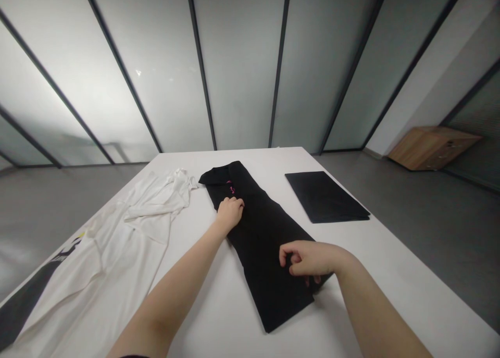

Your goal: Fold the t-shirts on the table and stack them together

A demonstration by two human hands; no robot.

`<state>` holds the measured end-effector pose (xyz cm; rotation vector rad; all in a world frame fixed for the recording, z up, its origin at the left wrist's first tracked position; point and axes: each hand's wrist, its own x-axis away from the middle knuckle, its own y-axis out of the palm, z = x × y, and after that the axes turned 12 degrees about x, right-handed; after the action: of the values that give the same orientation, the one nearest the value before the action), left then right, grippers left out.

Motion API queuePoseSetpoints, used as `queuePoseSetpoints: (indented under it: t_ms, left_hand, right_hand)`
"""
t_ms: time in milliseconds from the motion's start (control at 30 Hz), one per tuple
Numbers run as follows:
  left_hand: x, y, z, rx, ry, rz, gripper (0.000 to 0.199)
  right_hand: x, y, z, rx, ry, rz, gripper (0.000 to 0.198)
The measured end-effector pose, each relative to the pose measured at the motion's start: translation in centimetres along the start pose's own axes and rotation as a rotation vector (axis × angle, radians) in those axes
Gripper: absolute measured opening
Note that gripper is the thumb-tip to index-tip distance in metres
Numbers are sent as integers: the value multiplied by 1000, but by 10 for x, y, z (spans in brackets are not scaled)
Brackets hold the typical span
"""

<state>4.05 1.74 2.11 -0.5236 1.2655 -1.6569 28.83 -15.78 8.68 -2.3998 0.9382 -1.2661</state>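
A black shirt (pixel 258 228), folded lengthwise into a long strip with a small pink print near its far end, lies slantwise on the white table (pixel 211 306). On the strip's left edge, toward the far end, my left hand (pixel 230 212) is closed with its fingers curled against the fabric. Over the near right part of the shirt is my right hand (pixel 310 259). Its fingers are loosely bent, and a gap shows between thumb and forefinger. The lower fingers of that hand are partly hidden near the shirt's right edge.
A crumpled white garment (pixel 128 243) with a dark printed part spreads along the table's left side. A flat black folding board or folder (pixel 326 196) lies at the far right. Beyond stand frosted glass panels (pixel 238 66) and a wooden cabinet (pixel 425 147).
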Motion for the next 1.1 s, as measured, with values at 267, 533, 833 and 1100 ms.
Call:
queuePoseSetpoints:
  t_ms: [267,533,833,1100]
  left_hand:
    - [1,-6,12,32,-56,12,26]
    - [17,12,31,-1,-82,18,38]
    - [26,35,33,-119,-210,9,72]
    - [20,32,25,-131,-192,-32,76]
  right_hand:
    - [-3,1,1,63,82,-30,37]
    - [-17,6,-3,379,97,506,11]
    - [-31,28,-23,378,-22,473,11]
    - [-31,25,-17,203,-146,284,23]
